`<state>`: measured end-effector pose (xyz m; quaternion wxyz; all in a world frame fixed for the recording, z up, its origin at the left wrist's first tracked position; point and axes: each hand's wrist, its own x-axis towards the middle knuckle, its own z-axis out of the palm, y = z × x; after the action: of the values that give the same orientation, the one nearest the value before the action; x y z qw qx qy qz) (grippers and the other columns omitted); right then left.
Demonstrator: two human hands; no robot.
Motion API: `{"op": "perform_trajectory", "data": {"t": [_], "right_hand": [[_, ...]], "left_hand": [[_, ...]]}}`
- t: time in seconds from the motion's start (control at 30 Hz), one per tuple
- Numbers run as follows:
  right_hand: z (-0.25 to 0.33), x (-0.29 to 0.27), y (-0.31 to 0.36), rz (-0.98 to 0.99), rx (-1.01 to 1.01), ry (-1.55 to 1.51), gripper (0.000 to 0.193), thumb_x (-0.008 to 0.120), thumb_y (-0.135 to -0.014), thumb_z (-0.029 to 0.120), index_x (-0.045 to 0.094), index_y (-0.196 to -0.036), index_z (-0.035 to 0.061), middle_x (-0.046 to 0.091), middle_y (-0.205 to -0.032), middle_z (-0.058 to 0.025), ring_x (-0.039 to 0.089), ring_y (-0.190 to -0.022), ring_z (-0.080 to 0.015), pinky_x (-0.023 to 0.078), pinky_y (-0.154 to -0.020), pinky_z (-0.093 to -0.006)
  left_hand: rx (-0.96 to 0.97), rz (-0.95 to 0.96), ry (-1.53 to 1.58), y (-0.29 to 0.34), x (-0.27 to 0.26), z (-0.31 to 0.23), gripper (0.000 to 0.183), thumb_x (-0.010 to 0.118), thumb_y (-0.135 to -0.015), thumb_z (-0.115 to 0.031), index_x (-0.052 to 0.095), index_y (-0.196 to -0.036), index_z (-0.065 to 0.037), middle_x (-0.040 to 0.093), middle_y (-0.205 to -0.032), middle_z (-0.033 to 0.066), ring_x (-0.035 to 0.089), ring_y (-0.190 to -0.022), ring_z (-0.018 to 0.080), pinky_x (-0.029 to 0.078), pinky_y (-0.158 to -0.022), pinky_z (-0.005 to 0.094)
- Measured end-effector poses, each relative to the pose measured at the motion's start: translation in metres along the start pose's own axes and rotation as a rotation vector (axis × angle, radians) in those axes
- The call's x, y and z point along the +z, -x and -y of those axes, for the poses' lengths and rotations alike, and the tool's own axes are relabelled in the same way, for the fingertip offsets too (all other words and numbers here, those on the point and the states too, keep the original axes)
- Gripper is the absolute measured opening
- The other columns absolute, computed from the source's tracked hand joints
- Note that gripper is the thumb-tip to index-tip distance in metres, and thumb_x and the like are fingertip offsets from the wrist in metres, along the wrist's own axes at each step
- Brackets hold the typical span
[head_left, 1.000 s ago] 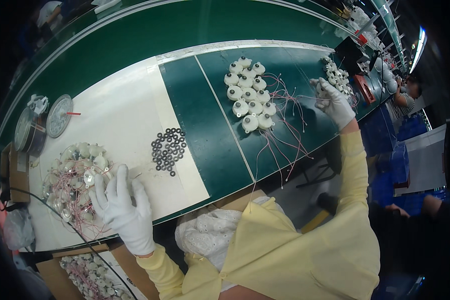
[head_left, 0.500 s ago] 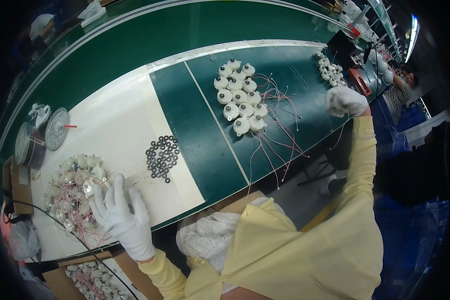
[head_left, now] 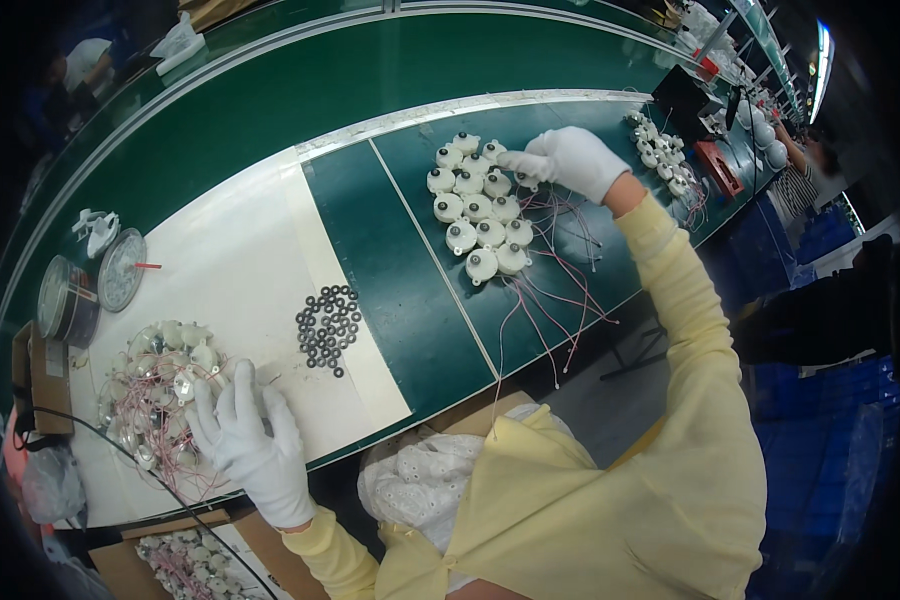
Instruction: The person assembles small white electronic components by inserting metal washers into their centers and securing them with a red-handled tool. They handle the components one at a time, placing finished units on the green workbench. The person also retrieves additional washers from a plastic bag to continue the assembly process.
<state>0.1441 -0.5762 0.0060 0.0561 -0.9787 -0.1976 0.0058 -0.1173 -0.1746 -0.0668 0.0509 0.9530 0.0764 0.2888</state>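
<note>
My right hand [head_left: 575,163], in a white glove, reaches over the right edge of a group of round white motors [head_left: 477,208] on the green mat. Its fingers are closed on one round white motor [head_left: 526,181], partly hidden under the fingertips. The grouped motors have dark centres facing up, and their thin pink leads [head_left: 560,270] trail right. My gloved left hand [head_left: 247,435] is open, fingers spread, at the near right edge of a tangled pile of similar motors [head_left: 155,385]. Whether its fingertips touch the pile I cannot tell. Small black rings [head_left: 328,328] lie between the two groups.
More white motors [head_left: 660,155] stand at the far right, near a red tool-like object [head_left: 717,168]. A clear round tub [head_left: 68,300] and its lid [head_left: 122,270] are at the left. A carton of motors [head_left: 195,562] sits below the bench edge. Another person [head_left: 796,190] is at the far right.
My right hand has moved left from the bench's right side to the motor group, where another motor now shows under its fingers. My left hand has stayed beside the pile.
</note>
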Motion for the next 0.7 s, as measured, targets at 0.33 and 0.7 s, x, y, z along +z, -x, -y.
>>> {"op": "perform_trajectory", "data": {"t": [0.33,0.7], "right_hand": [[-0.031,0.052,-0.009,-0.409,-0.253,0.156,0.018,0.06,-0.094,0.033,0.072,-0.09,0.0205,0.063,-0.066,-0.005,0.064,-0.059,-0.0295,0.052,-0.057,-0.0419],[-0.004,0.054,-0.011,-0.633,-0.021,0.267,0.045,0.06,-0.094,0.056,0.069,-0.086,0.0121,0.067,-0.084,-0.011,0.066,-0.083,-0.0311,0.048,-0.075,-0.0451]], "left_hand": [[0.013,0.033,-0.014,0.002,-0.003,0.001,0.039,0.067,-0.091,-0.014,0.068,-0.13,-0.007,0.07,-0.122,0.013,0.052,-0.132,0.042,0.033,-0.115,0.0562],[-0.042,0.054,-0.253,0.0,-0.007,-0.004,0.045,0.065,-0.097,-0.031,0.064,-0.136,-0.009,0.065,-0.136,0.0116,0.046,-0.139,0.0371,0.034,-0.115,0.0529]]}}
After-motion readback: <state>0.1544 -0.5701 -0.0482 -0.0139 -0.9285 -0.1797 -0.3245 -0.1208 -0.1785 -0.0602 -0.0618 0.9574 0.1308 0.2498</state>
